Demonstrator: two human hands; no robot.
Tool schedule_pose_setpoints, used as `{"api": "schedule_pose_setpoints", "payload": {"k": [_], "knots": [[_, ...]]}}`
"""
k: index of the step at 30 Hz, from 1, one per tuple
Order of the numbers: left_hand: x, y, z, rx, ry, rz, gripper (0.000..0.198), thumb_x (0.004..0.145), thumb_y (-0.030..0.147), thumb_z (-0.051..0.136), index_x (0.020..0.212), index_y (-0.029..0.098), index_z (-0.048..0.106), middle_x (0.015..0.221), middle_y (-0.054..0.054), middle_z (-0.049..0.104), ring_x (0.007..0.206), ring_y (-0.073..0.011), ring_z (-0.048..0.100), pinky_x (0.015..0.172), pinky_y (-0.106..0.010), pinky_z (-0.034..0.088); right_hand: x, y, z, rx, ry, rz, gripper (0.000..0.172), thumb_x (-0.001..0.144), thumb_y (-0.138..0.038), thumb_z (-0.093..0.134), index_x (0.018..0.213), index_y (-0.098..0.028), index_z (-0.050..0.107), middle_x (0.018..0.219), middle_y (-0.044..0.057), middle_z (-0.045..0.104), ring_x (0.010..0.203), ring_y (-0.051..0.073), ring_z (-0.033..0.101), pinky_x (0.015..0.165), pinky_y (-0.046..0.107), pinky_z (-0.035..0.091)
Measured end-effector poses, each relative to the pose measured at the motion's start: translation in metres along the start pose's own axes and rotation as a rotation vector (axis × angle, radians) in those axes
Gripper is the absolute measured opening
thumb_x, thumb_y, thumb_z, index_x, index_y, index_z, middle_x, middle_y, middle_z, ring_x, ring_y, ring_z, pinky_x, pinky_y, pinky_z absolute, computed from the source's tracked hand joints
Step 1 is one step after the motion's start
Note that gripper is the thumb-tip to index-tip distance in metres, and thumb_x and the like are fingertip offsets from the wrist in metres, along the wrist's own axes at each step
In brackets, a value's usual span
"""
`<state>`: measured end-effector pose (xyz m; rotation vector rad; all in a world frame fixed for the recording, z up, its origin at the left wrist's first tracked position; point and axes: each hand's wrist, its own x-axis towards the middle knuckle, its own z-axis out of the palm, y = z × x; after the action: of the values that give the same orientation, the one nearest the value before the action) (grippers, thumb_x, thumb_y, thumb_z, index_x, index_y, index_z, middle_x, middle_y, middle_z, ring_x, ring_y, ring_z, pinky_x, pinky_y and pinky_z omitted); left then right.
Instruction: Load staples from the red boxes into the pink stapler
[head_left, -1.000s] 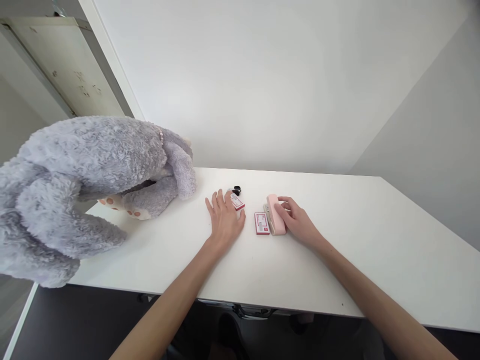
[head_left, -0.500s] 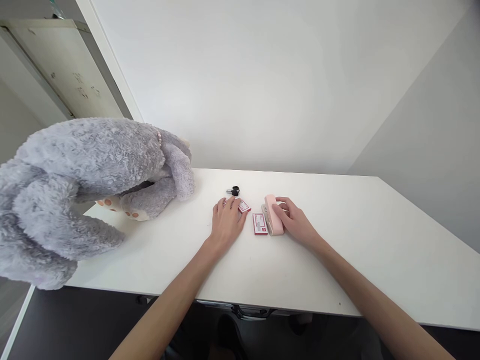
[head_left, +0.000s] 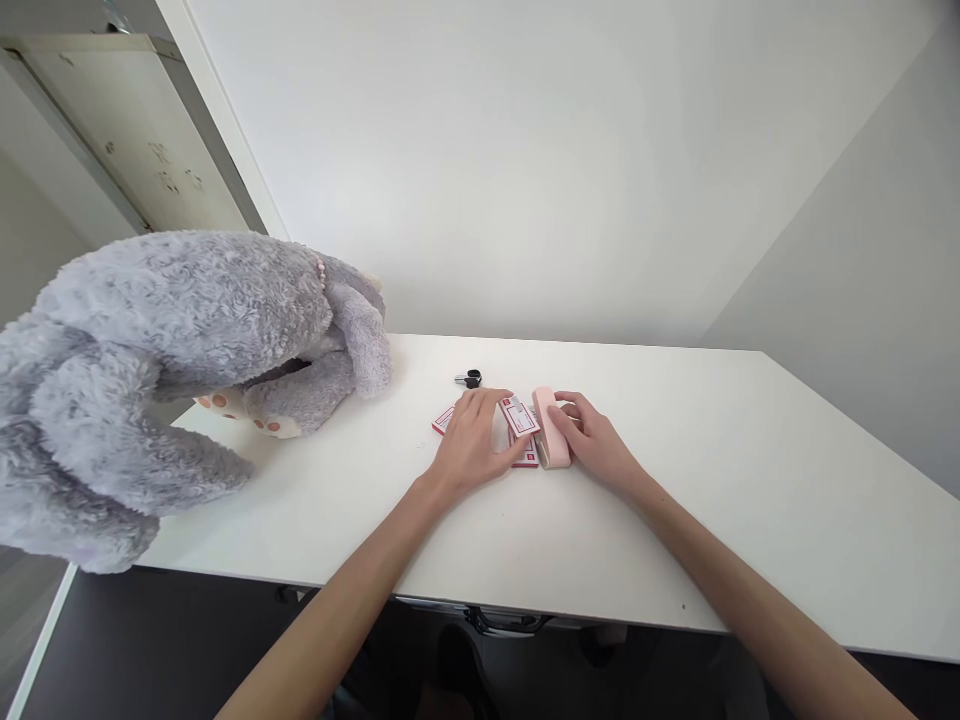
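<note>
Nearest you, below the desk edge: dark area, black handle (head_left: 504, 628) showing in it. Both your forearms come in over the front edge of the white desk (head_left: 337, 510). Small dark speck (head_left: 683, 607) on the desktop by your right forearm.

Mid-desk: lower box (head_left: 529, 458), red and white, lies flat just left of the stapler (head_left: 553, 432), partly covered. Your left hand (head_left: 469, 445) pinches the upper box (head_left: 519, 415), also red and white, between thumb and fingers; it sits tilted over the far part of the lower box. Can't tell if those two touch. Your right hand (head_left: 596, 447) grips the pink stapler from its right side, thumb on the near face, fingers curled round behind. Stapler runs away from you on the desktop.

Third box (head_left: 443, 420), same colours, pokes out left of your left hand, mostly hidden by it. Can't tell if your fingers touch it.

Farther back: small scissors (head_left: 472, 379), black handles, lying beyond your left fingers, clear of them. Big grey plush toy (head_left: 187, 310) fills the left end, beads (head_left: 322, 273) on it. Behind everything: plain pale wall (head_left: 525, 200), and a worn cabinet (head_left: 135, 140) far left.
</note>
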<state>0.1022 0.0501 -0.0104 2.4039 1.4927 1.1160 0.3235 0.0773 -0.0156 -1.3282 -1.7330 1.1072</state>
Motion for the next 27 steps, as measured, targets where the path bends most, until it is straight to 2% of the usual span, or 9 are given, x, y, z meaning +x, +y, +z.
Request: {"api": "schedule_pose_setpoints", "payload": {"k": [6,11,17,27], "knots": [[-0.0010,0.0042,-0.0046,0.014,-0.044,0.070,0.052,0.085,0.045,0.071,0.128,0.022,0.053,0.123,-0.010,0.066,0.120,-0.0308,0.060,0.104,-0.048,0.047,0.0006,0.0006,0.0008,0.011,0.004,-0.010,0.054,0.097,-0.069,0.046,0.132,-0.028,0.051,0.097,0.003,0.070,0.080,0.020,0.067,0.068,0.033,0.052],[0.0001,0.0084,-0.0092,0.015,-0.110,0.140,0.050,0.083,0.037,0.069,0.127,0.022,0.052,0.122,-0.008,0.067,0.115,-0.0294,0.060,0.101,-0.046,0.046,0.0011,0.0002,0.0011,0.034,0.006,-0.008,0.054,0.096,-0.069,0.049,0.130,-0.028,0.052,0.095,0.002,0.069,0.076,0.019,0.064,0.064,0.031,0.050],[-0.0012,0.0099,-0.0107,-0.001,-0.171,0.120,0.056,0.078,0.029,0.068,0.130,0.023,0.050,0.125,-0.007,0.066,0.119,-0.0294,0.058,0.104,-0.046,0.045,-0.0006,-0.0028,0.0006,0.041,-0.001,-0.003,0.053,0.096,-0.069,0.048,0.130,-0.028,0.052,0.096,0.001,0.069,0.076,0.018,0.064,0.065,0.031,0.051],[-0.0020,0.0055,-0.0076,-0.004,-0.224,0.098,0.066,0.075,0.029,0.071,0.136,0.024,0.047,0.129,-0.009,0.064,0.123,-0.0321,0.056,0.105,-0.048,0.045,-0.0008,-0.0035,0.0002,0.019,0.000,-0.001,0.054,0.097,-0.070,0.046,0.132,-0.028,0.051,0.099,0.003,0.071,0.081,0.020,0.066,0.067,0.032,0.051]]}}
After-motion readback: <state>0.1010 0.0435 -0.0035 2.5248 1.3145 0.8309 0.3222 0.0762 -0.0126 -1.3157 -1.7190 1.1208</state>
